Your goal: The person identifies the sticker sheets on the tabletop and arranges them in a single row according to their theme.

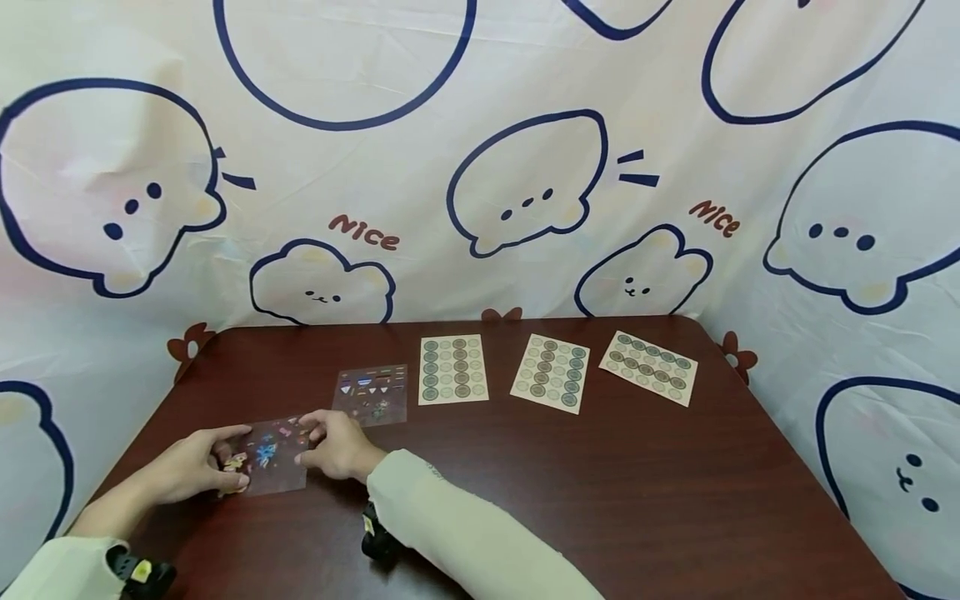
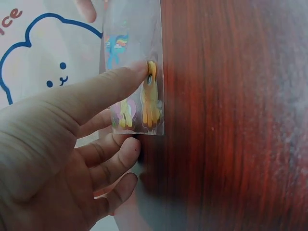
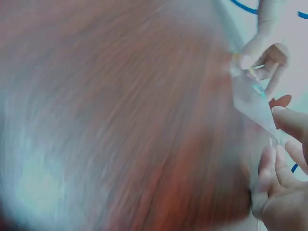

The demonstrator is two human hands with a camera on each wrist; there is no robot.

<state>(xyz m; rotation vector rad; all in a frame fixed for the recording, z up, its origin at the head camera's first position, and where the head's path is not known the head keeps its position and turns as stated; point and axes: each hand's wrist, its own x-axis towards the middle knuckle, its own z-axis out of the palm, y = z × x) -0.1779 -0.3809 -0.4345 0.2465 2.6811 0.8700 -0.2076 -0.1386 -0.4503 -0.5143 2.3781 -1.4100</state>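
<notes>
A person's left hand [image 1: 191, 467] and right hand [image 1: 341, 446] pinch opposite ends of a clear rectangular plastic sheet of colourful pony stickers [image 1: 277, 471] over the left side of a dark reddish-brown wooden table [image 1: 600, 483]. Beyond it lie a second clear sticker sheet [image 1: 371, 392] and, further right, three cream paper sheets [image 1: 453, 371] printed with circles.

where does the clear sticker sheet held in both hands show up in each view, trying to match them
Head: lower left, the clear sticker sheet between left hand and right hand.
Left wrist: upper part, just left of centre, running off the top edge.
Right wrist: right side, blurred, between the hands.
Shared landmark: the left hand, gripping the sheet in all three.
</notes>
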